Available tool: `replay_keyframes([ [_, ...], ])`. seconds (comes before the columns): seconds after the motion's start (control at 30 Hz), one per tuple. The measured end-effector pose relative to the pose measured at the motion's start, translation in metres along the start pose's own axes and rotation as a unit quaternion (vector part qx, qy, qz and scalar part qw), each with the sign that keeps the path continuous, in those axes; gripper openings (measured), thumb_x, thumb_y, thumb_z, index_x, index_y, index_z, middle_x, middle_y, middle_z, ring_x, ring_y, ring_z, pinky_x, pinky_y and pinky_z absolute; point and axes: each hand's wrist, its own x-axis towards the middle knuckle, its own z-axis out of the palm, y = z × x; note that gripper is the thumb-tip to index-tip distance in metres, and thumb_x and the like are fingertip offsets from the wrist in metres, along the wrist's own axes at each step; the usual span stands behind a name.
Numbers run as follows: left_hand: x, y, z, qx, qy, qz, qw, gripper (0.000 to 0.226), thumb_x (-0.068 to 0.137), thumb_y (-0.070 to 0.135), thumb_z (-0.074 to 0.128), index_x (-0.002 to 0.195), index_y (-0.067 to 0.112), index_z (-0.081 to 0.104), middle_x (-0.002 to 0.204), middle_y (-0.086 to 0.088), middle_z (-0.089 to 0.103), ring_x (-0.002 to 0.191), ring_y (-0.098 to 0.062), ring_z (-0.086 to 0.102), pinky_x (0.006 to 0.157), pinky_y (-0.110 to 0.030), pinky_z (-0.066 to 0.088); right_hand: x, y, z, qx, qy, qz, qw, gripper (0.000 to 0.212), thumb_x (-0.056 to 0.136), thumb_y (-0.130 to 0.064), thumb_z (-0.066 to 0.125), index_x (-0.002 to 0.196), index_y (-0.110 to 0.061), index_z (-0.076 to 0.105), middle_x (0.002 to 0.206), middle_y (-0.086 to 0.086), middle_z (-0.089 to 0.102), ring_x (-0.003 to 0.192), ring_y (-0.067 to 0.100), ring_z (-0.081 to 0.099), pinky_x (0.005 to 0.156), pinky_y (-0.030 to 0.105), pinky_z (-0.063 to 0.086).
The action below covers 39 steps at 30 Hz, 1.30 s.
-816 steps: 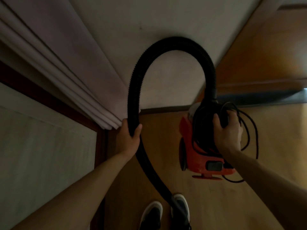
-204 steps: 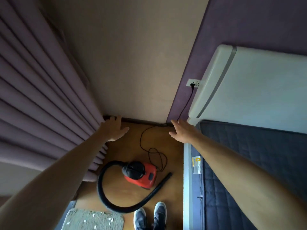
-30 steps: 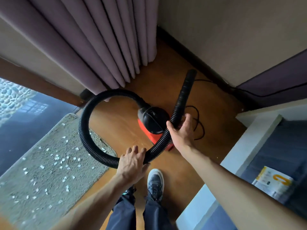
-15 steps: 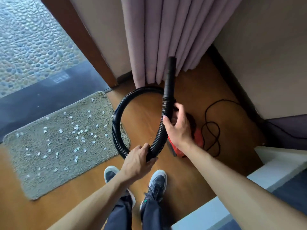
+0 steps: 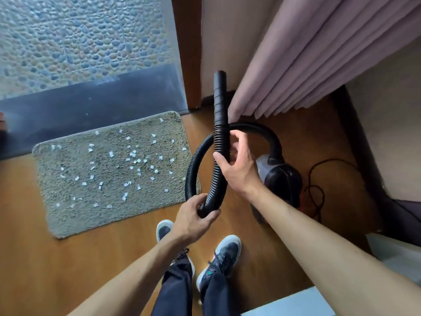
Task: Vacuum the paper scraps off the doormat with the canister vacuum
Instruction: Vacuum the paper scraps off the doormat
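Since half a second ago the view has swung so the doormat [image 5: 111, 172] sits fuller and nearer the middle, and the canister vacuum [image 5: 281, 179], then mostly hidden behind the right hand, now shows to the right of it. The right hand [image 5: 237, 165] is curled loosely about the ribbed black hose [image 5: 218, 142] just below its smooth nozzle end [image 5: 220, 96], thumb on the near side and fingers partly open round the far side. The left hand [image 5: 193, 215] is clamped on the hose lower down, at the bottom of the loop. From there the hose rings up and over to the top of the vacuum, which stands on the wooden floor [image 5: 57, 270] with its cord [image 5: 316, 190] coiled beside it. The nozzle points upward, well above the mat. Small white paper scraps [image 5: 133, 153] lie scattered across the mat, left of the hose. Curtain [image 5: 307, 53] folds hang behind the vacuum, and two shoes [image 5: 227, 249] stand below the hands.
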Motion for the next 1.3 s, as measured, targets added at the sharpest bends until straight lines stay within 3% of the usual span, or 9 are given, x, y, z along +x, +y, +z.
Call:
replay_keyframes([
  [0.13,-0.001,-0.009,-0.020,-0.032,-0.019,0.001,0.999,0.023,0.081,0.037,0.070,0.099,0.026,0.063,0.090,0.009,0.072,0.084,-0.006,0.067,0.079,-0.027,0.055,0.013,-0.010,0.029,-0.022,-0.030,-0.016,0.999,0.060,0.081,-0.027,0.071,0.132,-0.023,0.041,0.113,-0.004,0.064,0.100,0.015,0.061,0.093,0.036,0.049],
  [0.27,0.001,-0.021,-0.039,-0.052,0.050,-0.021,0.997,0.025,0.073,0.038,0.065,0.089,0.020,0.058,0.077,0.002,0.065,0.074,-0.019,0.061,0.072,-0.040,0.053,0.028,-0.026,0.051,-0.069,-0.093,-0.044,0.992,0.061,0.083,-0.027,0.071,0.136,-0.027,0.042,0.116,-0.005,0.060,0.102,0.014,0.058,0.094,0.027,0.043],
  [0.37,-0.001,-0.030,-0.054,-0.131,0.052,-0.027,0.990,0.034,0.075,0.030,0.069,0.108,0.030,0.058,0.088,0.005,0.069,0.082,-0.015,0.067,0.083,-0.042,0.056,0.041,-0.032,0.068,-0.096,-0.142,-0.042,0.984,0.064,0.078,-0.040,0.068,0.135,-0.033,0.040,0.117,-0.002,0.057,0.106,0.016,0.055,0.099,0.036,0.044],
  [0.53,-0.004,-0.036,-0.074,-0.217,0.041,-0.011,0.975,0.082,0.082,0.017,0.073,0.141,0.054,0.028,0.103,-0.005,0.069,0.083,-0.016,0.070,0.085,-0.042,0.060,0.060,-0.031,0.097,-0.112,-0.226,-0.014,0.968,0.069,0.067,-0.060,0.064,0.130,-0.046,0.040,0.118,0.001,0.055,0.105,0.015,0.057,0.100,0.042,0.046],
  [0.7,-0.012,-0.042,-0.080,-0.217,0.051,0.003,0.975,0.094,0.086,0.014,0.070,0.145,0.063,0.016,0.093,0.001,0.068,0.071,-0.009,0.065,0.087,-0.033,0.058,0.070,-0.026,0.115,-0.042,-0.319,0.059,0.945,0.046,0.080,-0.042,0.069,0.122,-0.045,0.051,0.103,-0.008,0.059,0.093,0.015,0.061,0.088,0.051,0.056],
  [0.83,-0.019,-0.054,-0.072,-0.244,0.055,-0.011,0.968,0.090,0.089,0.008,0.065,0.143,0.064,0.021,0.082,0.002,0.067,0.073,-0.017,0.065,0.085,-0.041,0.058,0.072,-0.017,0.128,0.005,-0.396,0.145,0.907,0.042,0.095,-0.012,0.056,0.126,-0.041,0.053,0.113,0.010,0.058,0.089,0.019,0.065,0.064,0.043,0.060],
  [0.93,-0.020,-0.061,-0.062,-0.274,0.055,-0.025,0.960,0.086,0.091,0.006,0.061,0.144,0.062,0.024,0.090,-0.006,0.069,0.079,-0.031,0.065,0.087,-0.049,0.056,0.073,-0.007,0.136,-0.006,-0.418,0.161,0.894,0.045,0.095,-0.014,0.058,0.132,-0.039,0.051,0.122,0.017,0.055,0.091,0.019,0.065,0.059,0.035,0.059],
  [1.1,-0.018,-0.069,-0.037,-0.349,0.064,-0.056,0.933,0.083,0.089,0.006,0.062,0.141,0.062,0.030,0.095,0.009,0.071,0.080,-0.013,0.067,0.090,-0.038,0.058,0.065,0.016,0.147,-0.021,-0.436,0.184,0.880,0.052,0.092,-0.018,0.065,0.137,-0.036,0.048,0.116,0.011,0.053,0.083,0.014,0.067,0.052,0.029,0.055],
  [1.3,-0.023,-0.087,-0.002,-0.447,0.064,-0.126,0.883,0.076,0.088,0.011,0.066,0.141,0.056,0.036,0.102,-0.021,0.070,0.080,-0.032,0.069,0.083,-0.046,0.058,0.050,0.054,0.158,-0.030,-0.461,0.238,0.854,0.051,0.091,-0.019,0.068,0.137,-0.032,0.050,0.109,0.005,0.055,0.082,0.009,0.067,0.059,0.028,0.057],
])
